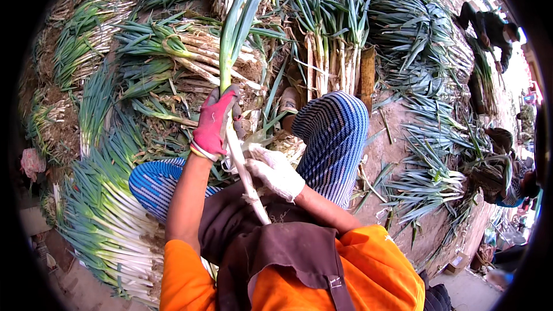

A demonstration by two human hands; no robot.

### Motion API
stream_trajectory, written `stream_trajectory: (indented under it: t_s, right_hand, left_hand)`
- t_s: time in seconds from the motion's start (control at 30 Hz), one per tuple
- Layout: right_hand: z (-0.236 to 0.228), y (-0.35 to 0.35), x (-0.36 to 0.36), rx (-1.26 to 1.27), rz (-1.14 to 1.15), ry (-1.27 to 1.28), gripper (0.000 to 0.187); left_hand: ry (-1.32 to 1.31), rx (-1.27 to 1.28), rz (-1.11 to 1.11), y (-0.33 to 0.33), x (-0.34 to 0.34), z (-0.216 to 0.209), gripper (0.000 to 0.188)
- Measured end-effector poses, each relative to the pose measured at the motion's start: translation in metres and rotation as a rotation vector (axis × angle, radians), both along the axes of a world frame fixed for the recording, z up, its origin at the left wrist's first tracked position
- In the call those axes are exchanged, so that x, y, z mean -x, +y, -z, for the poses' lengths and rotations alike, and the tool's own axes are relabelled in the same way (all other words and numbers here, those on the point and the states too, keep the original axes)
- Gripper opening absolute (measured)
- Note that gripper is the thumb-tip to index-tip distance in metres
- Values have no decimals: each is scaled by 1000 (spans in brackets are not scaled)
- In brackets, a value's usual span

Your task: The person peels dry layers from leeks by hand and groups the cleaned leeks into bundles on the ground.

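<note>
The left hand (216,120), in a red and grey glove, is closed around a long leek (235,147), gripping it where the green gives way to the white. The leek stands at a slant in front of the person, its leaves rising beyond the left hand and its rooted end pointing down over a brown apron (276,256). The right hand (277,174), in a white glove, is beside the lower white part, fingers bent towards it; whether they grip the stem or only loose pale peel, I cannot tell. Striped trousers (337,132) cover the bent knees, and an orange shirt (377,265) shows around the apron. A large heap of leeks (106,213) lies at the left. Beyond the right knee, tall leek bundles (334,52) stand upright beside a wooden post (367,78). Another person (489,29) in dark clothes is at the upper right.
</note>
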State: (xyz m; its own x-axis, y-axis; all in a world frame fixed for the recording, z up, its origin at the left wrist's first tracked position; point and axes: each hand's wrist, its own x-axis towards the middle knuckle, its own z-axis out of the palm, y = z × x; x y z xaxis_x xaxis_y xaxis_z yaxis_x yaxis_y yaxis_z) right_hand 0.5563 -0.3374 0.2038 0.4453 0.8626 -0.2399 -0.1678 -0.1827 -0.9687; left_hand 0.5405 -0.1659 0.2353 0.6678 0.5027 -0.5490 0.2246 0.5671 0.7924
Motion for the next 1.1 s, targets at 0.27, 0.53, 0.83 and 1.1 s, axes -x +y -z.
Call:
stream_trajectory:
  t_s: [0.27, 0.53, 0.83, 1.1]
  right_hand:
    - [-4, -12, -20, 52, -103, -473, 26]
    - [21, -34, -8, 7, 37, -70, 38]
    - [29, -76, 38, 315, -371, -627, 32]
    - [10, -75, 25, 307, -466, -872, 22]
  left_hand:
    - [-69, -178, 101, -19, -22, -2, 14]
    - [-304, 38, 12, -28, -9, -14, 29]
    - [-561, -199, -251, 51, 29, -56, 33]
    - [-607, -160, -477, 136, 96, -76, 33]
